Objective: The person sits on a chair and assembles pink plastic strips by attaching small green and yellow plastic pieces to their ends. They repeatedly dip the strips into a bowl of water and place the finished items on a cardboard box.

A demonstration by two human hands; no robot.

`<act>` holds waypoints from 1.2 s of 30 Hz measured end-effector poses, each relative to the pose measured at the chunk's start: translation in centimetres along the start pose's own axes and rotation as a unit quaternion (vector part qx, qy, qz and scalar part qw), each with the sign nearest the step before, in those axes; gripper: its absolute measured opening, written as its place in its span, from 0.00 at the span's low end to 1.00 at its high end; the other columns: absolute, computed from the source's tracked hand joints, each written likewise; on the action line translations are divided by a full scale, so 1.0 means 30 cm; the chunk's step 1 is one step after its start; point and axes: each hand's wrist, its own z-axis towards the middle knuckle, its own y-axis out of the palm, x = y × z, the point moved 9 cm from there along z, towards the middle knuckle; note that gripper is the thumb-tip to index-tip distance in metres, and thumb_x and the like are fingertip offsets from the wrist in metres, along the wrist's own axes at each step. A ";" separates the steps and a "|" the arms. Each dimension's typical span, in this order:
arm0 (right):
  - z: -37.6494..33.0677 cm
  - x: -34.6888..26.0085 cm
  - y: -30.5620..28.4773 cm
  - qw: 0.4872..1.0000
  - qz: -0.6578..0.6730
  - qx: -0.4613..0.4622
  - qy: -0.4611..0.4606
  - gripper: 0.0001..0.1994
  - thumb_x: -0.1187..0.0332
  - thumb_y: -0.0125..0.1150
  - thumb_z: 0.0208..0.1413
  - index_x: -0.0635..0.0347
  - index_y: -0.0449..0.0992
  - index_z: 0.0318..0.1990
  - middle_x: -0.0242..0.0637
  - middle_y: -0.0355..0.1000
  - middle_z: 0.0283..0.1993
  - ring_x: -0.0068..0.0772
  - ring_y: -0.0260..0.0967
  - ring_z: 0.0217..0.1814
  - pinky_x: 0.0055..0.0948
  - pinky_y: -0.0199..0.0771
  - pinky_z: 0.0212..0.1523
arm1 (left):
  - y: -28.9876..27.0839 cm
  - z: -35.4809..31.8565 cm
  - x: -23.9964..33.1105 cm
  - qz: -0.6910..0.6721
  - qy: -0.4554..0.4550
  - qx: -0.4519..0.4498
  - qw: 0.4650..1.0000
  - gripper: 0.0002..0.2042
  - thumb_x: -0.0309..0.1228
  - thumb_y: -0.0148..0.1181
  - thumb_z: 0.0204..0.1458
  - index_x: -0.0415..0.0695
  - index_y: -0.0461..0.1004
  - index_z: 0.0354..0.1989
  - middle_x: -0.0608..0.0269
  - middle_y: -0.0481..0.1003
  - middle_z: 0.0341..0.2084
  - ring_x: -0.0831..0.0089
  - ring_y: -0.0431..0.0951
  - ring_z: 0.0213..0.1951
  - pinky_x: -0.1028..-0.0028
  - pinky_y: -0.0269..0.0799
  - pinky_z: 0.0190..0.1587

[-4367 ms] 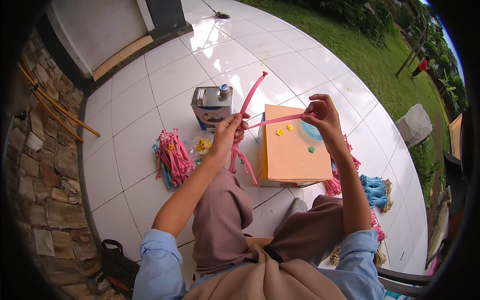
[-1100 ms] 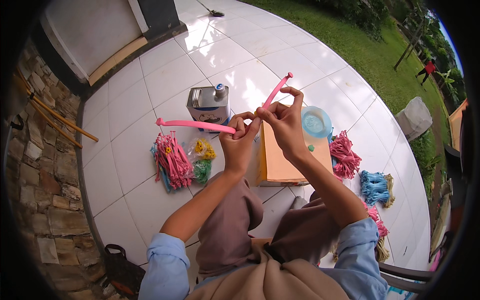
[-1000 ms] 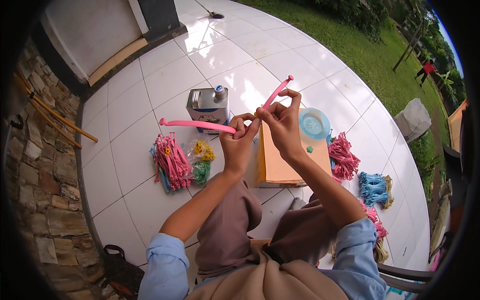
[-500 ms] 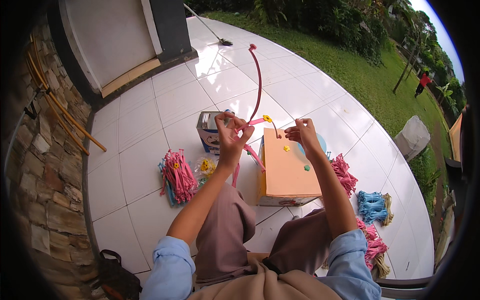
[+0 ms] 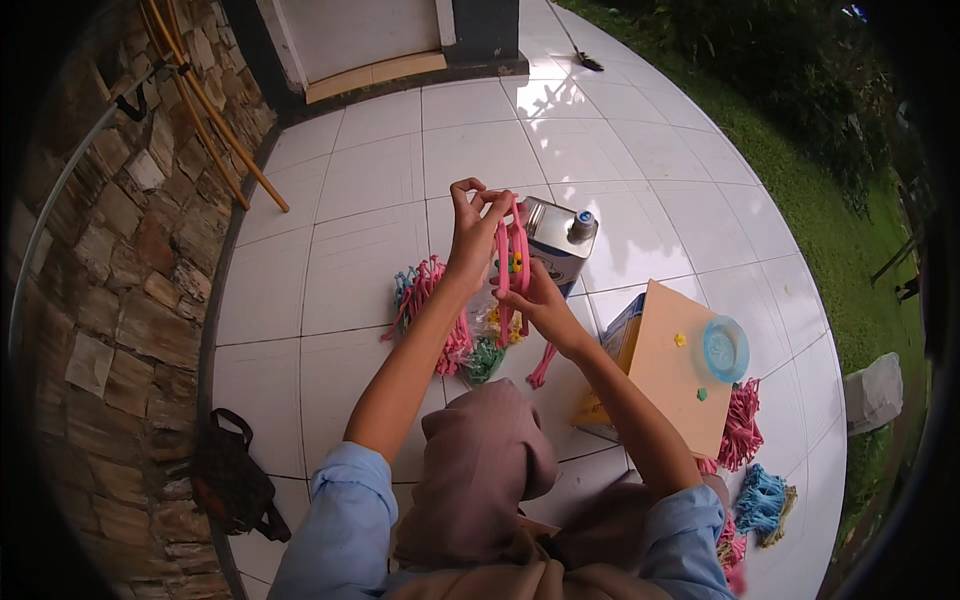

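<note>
With left grip (image 5: 476, 225) and right grip (image 5: 545, 305) we are grasping pink strips (image 5: 503, 255), the peach-topped box (image 5: 655, 350) now farther rightward, our work seemingly moving off it.

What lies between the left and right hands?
In the head view, pink straps and a yellow flower lie between the left hand and right hand.

The pink strips (image 5: 503, 262), earlier splayed from the left grip (image 5: 474, 236), now run alongside each other between it and the right grip (image 5: 545, 308), which has come away from above the box (image 5: 665, 390); their number is hard to tell. One yellow flower (image 5: 680, 340) lies there, down from two.
</note>
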 end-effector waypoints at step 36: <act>-0.367 0.675 -0.221 0.845 -0.044 0.515 0.140 0.11 0.75 0.55 0.53 0.65 0.69 0.44 0.37 0.66 0.37 0.27 0.65 0.35 0.27 0.67 0.36 | -0.159 -0.426 -0.979 0.251 -0.243 -0.026 0.937 0.13 0.31 0.50 0.57 0.38 0.64 0.48 0.60 0.68 0.36 0.75 0.72 0.35 0.76 0.71 0.36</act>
